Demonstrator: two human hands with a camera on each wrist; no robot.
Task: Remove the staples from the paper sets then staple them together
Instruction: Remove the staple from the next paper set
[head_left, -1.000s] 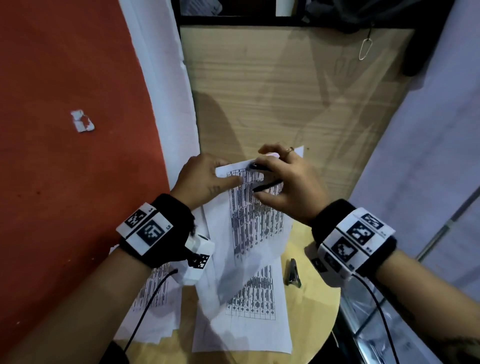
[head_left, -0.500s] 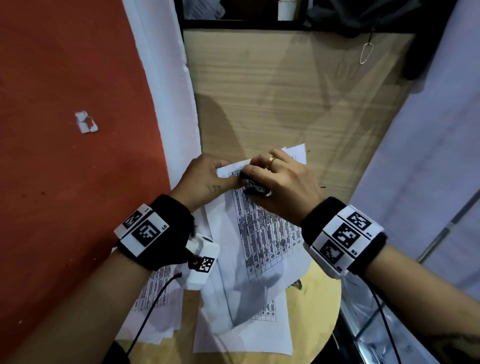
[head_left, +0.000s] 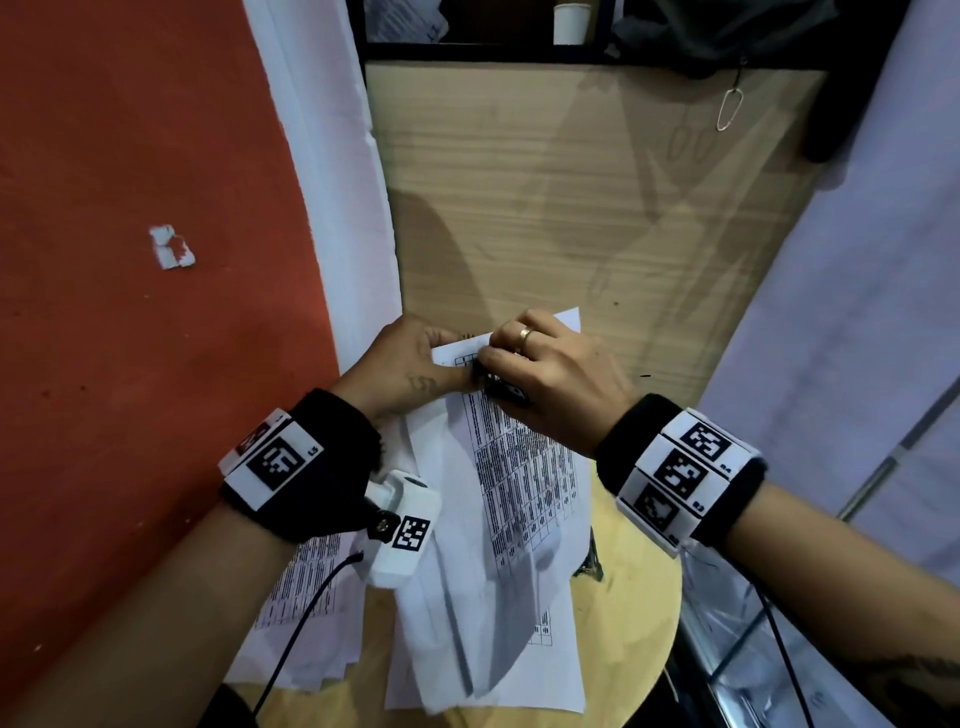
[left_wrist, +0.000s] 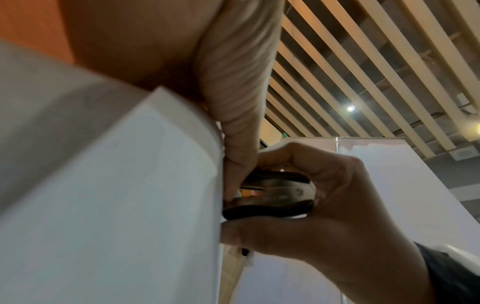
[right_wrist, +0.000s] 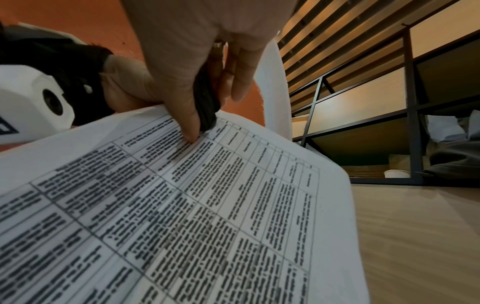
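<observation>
Here the left hand (head_left: 402, 364) pinches the top-left corner of the printed paper set (head_left: 519, 478), lifted above the round table (head_left: 634, 629). Right hand (head_left: 550, 379) squeezes a small black stapler (left_wrist: 272, 195) on that corner, touching the left fingers (left_wrist: 239, 154).

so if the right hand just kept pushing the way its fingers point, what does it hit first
Probably the left hand: the right hand, gripping the small black stapler, points at the white printed paper set's corner pinched there, though depth is unclear.

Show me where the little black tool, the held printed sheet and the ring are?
black tool (left_wrist: 275, 197), left wrist view, its metal middle.
printed sheet (right_wrist: 182, 205), right wrist view, the printed table.
ring (head_left: 526, 333), head view, the gold band.
</observation>
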